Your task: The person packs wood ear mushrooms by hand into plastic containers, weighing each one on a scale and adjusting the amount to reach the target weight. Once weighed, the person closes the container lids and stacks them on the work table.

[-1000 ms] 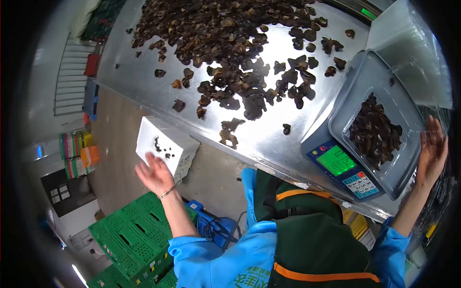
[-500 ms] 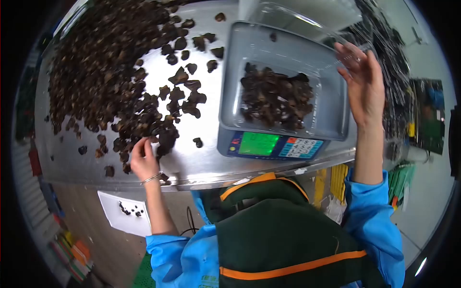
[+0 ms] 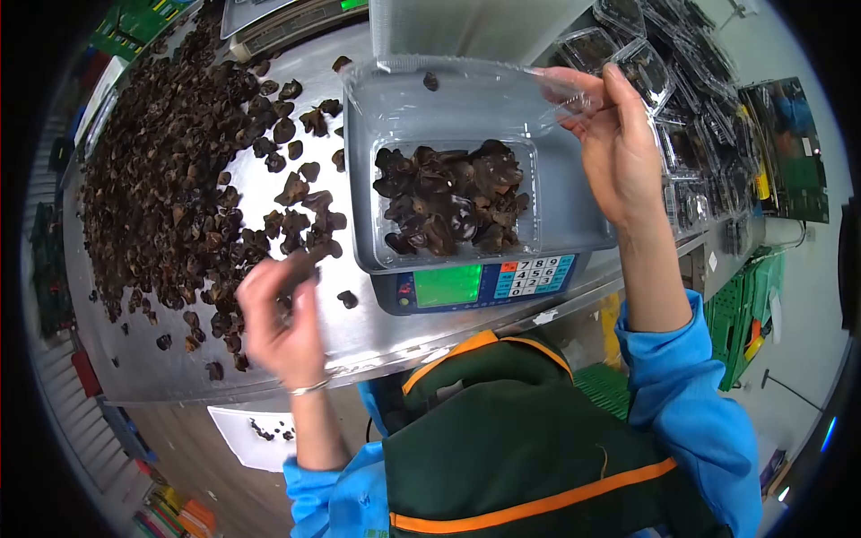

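Observation:
Above the steel table, my left hand [image 3: 282,327] is closed on a dark wood ear mushroom [image 3: 309,260], slightly blurred by motion. My right hand [image 3: 619,134] pinches the edge of the raised clear lid [image 3: 386,90] of a plastic clamshell box [image 3: 533,202]. A heap of wood ear mushrooms [image 3: 453,197] lies inside that box. The box rests in a grey tub [image 3: 583,215], which stands on a digital scale [image 3: 448,285] with a lit green display. One small dark piece [image 3: 430,82] shows through the lid, near the tub's far side.
A large pile of loose mushrooms [image 3: 170,179] covers the left of the steel table [image 3: 314,350]. Filled clear boxes [image 3: 691,134] are stacked at the right. Another scale [image 3: 287,31] stands at the back. Below the front edge is a white container [image 3: 247,439] with dark bits.
My left hand has lifted from the pile's edge and moved right with a mushroom. My right hand still holds the lid. The camera view has shifted, moving the tub left in the picture.

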A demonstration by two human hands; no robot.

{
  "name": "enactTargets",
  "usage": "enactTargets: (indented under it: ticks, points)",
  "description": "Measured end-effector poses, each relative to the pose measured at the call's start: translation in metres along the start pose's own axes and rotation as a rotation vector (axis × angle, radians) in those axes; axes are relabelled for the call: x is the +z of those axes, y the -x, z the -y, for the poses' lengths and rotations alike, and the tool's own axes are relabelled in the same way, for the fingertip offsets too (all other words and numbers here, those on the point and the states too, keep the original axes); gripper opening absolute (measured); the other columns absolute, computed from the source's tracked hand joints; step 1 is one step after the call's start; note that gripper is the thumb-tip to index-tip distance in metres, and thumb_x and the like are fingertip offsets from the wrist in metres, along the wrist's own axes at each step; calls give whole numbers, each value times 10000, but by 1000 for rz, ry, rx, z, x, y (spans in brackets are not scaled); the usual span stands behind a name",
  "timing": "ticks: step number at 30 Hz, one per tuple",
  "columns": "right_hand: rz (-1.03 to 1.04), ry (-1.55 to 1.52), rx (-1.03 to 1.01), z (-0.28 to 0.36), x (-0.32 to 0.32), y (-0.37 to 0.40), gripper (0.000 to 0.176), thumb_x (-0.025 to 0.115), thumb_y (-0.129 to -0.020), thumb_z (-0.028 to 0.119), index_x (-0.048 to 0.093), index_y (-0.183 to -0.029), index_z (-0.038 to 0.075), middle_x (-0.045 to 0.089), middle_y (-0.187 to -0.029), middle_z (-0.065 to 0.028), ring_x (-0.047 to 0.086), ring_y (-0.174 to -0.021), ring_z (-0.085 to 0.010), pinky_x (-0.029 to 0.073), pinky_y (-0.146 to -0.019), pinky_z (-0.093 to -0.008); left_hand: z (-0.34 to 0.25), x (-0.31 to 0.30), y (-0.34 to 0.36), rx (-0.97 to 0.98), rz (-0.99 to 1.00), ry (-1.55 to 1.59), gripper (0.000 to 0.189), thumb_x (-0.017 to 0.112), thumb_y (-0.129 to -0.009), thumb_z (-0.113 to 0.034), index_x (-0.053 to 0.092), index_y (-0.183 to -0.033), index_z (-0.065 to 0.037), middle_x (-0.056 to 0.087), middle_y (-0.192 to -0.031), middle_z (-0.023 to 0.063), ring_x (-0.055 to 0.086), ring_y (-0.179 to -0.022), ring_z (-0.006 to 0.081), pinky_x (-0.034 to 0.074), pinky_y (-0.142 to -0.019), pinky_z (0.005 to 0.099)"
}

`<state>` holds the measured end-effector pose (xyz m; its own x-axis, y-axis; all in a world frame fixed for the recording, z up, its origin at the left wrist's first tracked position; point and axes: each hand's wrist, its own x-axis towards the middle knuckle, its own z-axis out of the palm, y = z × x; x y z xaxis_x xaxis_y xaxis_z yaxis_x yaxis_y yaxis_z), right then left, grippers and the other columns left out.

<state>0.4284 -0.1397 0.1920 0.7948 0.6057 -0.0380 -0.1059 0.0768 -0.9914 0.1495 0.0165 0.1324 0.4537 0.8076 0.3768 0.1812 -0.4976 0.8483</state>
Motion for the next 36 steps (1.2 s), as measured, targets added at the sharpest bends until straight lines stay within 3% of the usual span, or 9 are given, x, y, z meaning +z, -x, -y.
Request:
enactTargets:
  ticks: [4,10,12,16,18,22,26,28,36]
  points:
    - [-7,-16,-16,0,2,7,438,405,-927,389,651,-989,31,621,-1060,-82,499,-950,-112,316,-853,-287,-43,75,-30,279,329,-231,428,788,-652,-225,630,-1019,-74,571,-971,95,480,-932,246,349,-871,347]
    - [34,188,67,2,-4,34,467,326,-943,378,571,-1129,27,497,-1270,-112,425,-1159,-198,232,-994,-337,-34,61,-21,58,254,25,173,681,-759,-86,660,-927,-44,606,-841,64,530,-795,240,414,-756,342]
    - [32,221,-13,0,3,14,488,309,-944,396,547,-1177,39,509,-1259,-97,422,-1151,-186,250,-962,-331,-48,75,-32,475,379,-169,364,726,-690,-148,618,-1030,-79,573,-948,78,499,-906,258,368,-816,357]
    - [30,53,-61,-4,9,-13,508,327,-941,423,519,-1207,36,540,-1217,-101,432,-1129,-161,270,-930,-320,-39,98,-55,479,572,-384,304,738,-685,-156,645,-964,-77,576,-953,66,480,-914,263,360,-819,382]
    - [-73,-17,44,-10,1,-18,475,376,-938,386,490,-1234,33,540,-1213,-105,451,-1110,-161,301,-916,-296,-29,94,-54,369,439,-205,180,727,-689,-107,646,-839,-47,588,-844,81,523,-810,250,401,-739,337]
    - [-108,157,106,-23,-14,-6,530,514,-880,387,466,-1235,-4,562,-1181,-110,481,-1100,-179,333,-900,-297,-19,71,-43,-589,296,485,101,586,-855,-72,565,-927,-5,616,-884,41,576,-746,121,470,-704,241]
    - [-253,562,-38,-35,-6,9,318,591,-846,172,559,-1145,68,594,-1063,-70,532,-979,-165,391,-869,-292,-17,63,-34,-674,227,804,121,523,-884,-110,530,-979,-36,623,-931,77,606,-812,143,500,-712,259]
    - [223,899,-618,-27,4,13,202,632,-783,135,626,-974,73,612,-967,-45,517,-1000,-177,376,-840,-334,-24,61,-32,-762,204,883,19,499,-880,-48,496,-896,-40,613,-912,102,626,-831,184,538,-716,324]
    - [464,1343,-606,-49,40,15,91,570,-699,57,635,-763,55,532,-763,-58,485,-847,-228,309,-894,-410,-18,65,-24,-748,218,866,50,514,-880,-82,503,-910,-43,615,-951,121,630,-880,211,535,-795,336]
